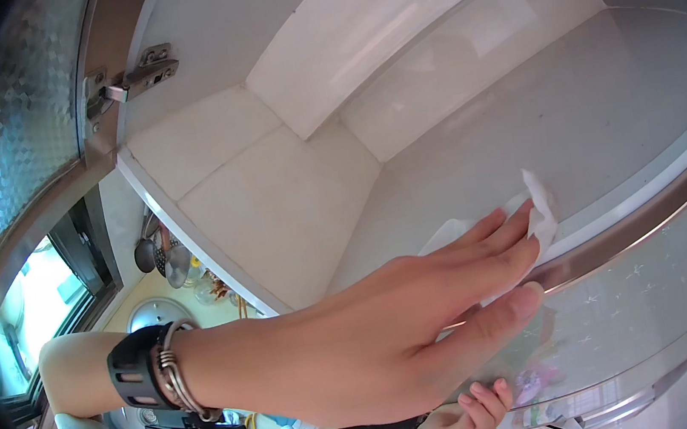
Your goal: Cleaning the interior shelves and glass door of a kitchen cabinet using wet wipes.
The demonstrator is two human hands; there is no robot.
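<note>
My left hand, palm down, presses a white tissue or thin cloth onto the grey-white floor of an open cabinet, close to its front edge. The fingers lie over the wipe, and the thumb hangs beside the brown metallic trim. Around that wrist are a black strap and metal bangles. Lower in the picture, near my body, my right hand has loosely curled, slightly parted fingers; nothing shows in it. Much of the wipe is hidden under the left hand. A few dark specks dot the cabinet floor.
A textured-glass cabinet door stands open at left on a metal hinge. A white shelf crosses the interior. Star-patterned glass lies below the trim. Ladles hang at left beside a window.
</note>
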